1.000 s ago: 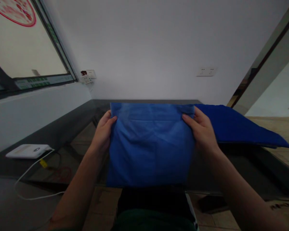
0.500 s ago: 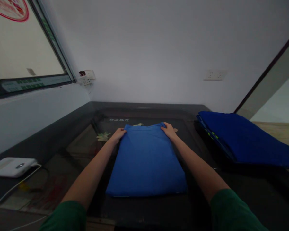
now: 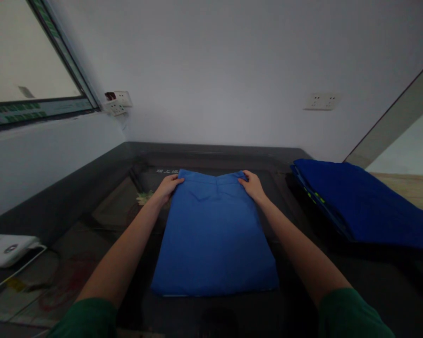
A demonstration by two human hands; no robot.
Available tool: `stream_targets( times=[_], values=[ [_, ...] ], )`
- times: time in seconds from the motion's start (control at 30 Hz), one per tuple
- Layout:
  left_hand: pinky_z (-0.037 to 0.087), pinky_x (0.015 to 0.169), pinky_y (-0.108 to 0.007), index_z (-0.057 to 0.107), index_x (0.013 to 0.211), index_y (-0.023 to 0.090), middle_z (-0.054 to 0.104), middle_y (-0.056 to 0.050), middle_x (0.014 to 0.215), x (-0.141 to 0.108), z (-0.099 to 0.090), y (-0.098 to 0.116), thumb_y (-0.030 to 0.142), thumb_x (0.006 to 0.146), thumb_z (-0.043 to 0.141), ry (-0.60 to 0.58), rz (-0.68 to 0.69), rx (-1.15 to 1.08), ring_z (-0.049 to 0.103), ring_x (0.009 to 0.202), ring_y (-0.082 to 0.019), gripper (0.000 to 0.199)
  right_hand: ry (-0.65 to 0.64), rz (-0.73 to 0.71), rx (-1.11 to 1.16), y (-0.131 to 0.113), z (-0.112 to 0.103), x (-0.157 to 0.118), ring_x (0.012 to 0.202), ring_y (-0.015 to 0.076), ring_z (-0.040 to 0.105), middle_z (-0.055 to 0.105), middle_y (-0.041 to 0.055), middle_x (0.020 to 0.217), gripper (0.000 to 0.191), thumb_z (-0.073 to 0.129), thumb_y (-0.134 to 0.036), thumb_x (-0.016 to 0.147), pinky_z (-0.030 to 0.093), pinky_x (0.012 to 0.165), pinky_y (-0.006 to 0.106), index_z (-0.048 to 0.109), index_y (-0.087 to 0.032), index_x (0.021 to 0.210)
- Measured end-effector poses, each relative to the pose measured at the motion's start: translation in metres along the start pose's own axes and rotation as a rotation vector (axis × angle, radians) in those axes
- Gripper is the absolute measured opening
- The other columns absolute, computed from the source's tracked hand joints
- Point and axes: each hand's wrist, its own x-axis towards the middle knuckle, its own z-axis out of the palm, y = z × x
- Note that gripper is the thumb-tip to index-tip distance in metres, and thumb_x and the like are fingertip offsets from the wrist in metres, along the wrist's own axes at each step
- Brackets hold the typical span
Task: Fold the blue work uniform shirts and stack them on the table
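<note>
Head view, left hand [image 3: 167,187], right hand [image 3: 254,187], both pinching blue cloth [image 3: 215,234] at far corners.

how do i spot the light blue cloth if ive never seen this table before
Find the dark table set against the pale wall. Near its middle, the left hand and right hand hold the far corners of a flat, folded cloth. It is lighter blue than the darker blue bundle to its right, which neither hand touches.
</note>
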Motion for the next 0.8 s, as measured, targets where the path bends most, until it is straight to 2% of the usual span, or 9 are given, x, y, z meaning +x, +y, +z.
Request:
stream_targets(
  times=[0.1,0.2,0.27,0.37,0.47,0.53,0.63,0.7,0.8],
  values=[
    [0.052,0.074,-0.034,0.066,0.083,0.013,0.07,-0.01,0.082,0.005,0.004,-0.008,0.023,0.07,0.068,0.1,0.037,0.208,0.067,0.079,-0.024,0.016,-0.015,0.069,-0.11,0.003,0.011,-0.001,0.102,0.0227,0.061,0.067,0.0105,0.11,0.029,0.054,-0.018,0.085,0.046,0.091,0.037,0.062,-0.016,0.112],
    [0.048,0.085,-0.039,0.065,0.081,0.012,0.068,-0.013,0.087,0.008,0.007,-0.022,0.019,0.066,0.072,0.168,0.037,0.319,0.064,0.094,-0.03,0.018,-0.025,0.09,-0.162,0.008,0.028,-0.011,0.109,0.0254,0.059,0.063,0.0142,0.115,0.036,0.051,-0.017,0.088,0.044,0.093,0.04,0.056,-0.015,0.123],
    [0.045,0.092,-0.041,0.064,0.098,0.012,0.067,-0.015,0.098,0.009,0.008,-0.029,0.021,0.069,0.072,0.196,0.073,0.394,0.061,0.103,-0.031,0.031,-0.013,0.046,-0.245,0.01,0.035,-0.018,0.115,0.027,0.054,0.058,0.0169,0.123,0.042,0.046,-0.016,0.09,0.043,0.095,0.042,0.048,-0.014,0.132],
    [0.042,0.096,-0.043,0.047,0.131,0.011,0.061,-0.019,0.114,0.004,0.01,-0.029,0.025,0.078,0.066,0.216,0.2,0.639,0.057,0.11,-0.031,0.058,0.013,-0.031,-0.393,0.006,0.034,-0.023,0.122,0.0314,0.046,0.05,0.0204,0.131,0.047,0.039,-0.016,0.093,0.042,0.096,0.047,0.042,-0.012,0.139],
    [0.039,0.098,-0.05,0.037,0.141,0.014,0.05,-0.021,0.131,-0.005,0.021,-0.019,0.026,0.083,0.059,0.288,0.365,0.937,0.047,0.122,-0.035,0.064,0.038,-0.111,-0.431,-0.01,0.028,-0.025,0.128,0.034,0.04,0.044,0.0212,0.139,0.047,0.034,-0.015,0.094,0.04,0.098,0.051,0.042,-0.012,0.14],
    [0.035,0.103,-0.05,0.045,0.137,0.018,0.045,-0.017,0.139,-0.011,0.033,-0.012,0.029,0.087,0.052,0.225,0.479,1.032,0.041,0.128,-0.034,0.051,-0.001,-0.222,-0.414,-0.023,0.029,-0.027,0.129,0.0303,0.04,0.045,0.0179,0.14,0.046,0.032,-0.016,0.095,0.037,0.102,0.047,0.045,-0.013,0.139],
    [0.025,0.111,-0.049,0.052,0.133,0.024,0.04,-0.009,0.148,-0.018,0.056,-0.012,0.036,0.095,0.04,-0.068,0.588,1.096,0.033,0.137,-0.029,0.042,-0.163,-0.333,-0.407,-0.033,0.041,-0.03,0.13,0.0252,0.043,0.048,0.0151,0.14,0.043,0.034,-0.022,0.097,0.032,0.11,0.041,0.051,-0.011,0.135],
    [0.018,0.113,-0.052,0.044,0.14,0.028,0.033,-0.007,0.153,-0.02,0.066,-0.018,0.041,0.097,0.034,-0.197,0.571,1.138,0.024,0.142,-0.028,0.047,-0.262,-0.321,-0.428,-0.029,0.05,-0.03,0.134,0.0259,0.038,0.045,0.0145,0.144,0.045,0.035,-0.028,0.098,0.027,0.113,0.043,0.05,-0.01,0.136],
    [0.015,0.114,-0.053,0.032,0.147,0.029,0.026,-0.007,0.156,-0.016,0.07,-0.029,0.047,0.097,0.031,-0.217,0.502,1.169,0.019,0.144,-0.029,0.053,-0.335,-0.287,-0.446,-0.016,0.056,-0.028,0.141,0.0272,0.028,0.037,0.0109,0.15,0.05,0.033,-0.037,0.099,0.021,0.114,0.05,0.042,-0.015,0.143]
  ],
)
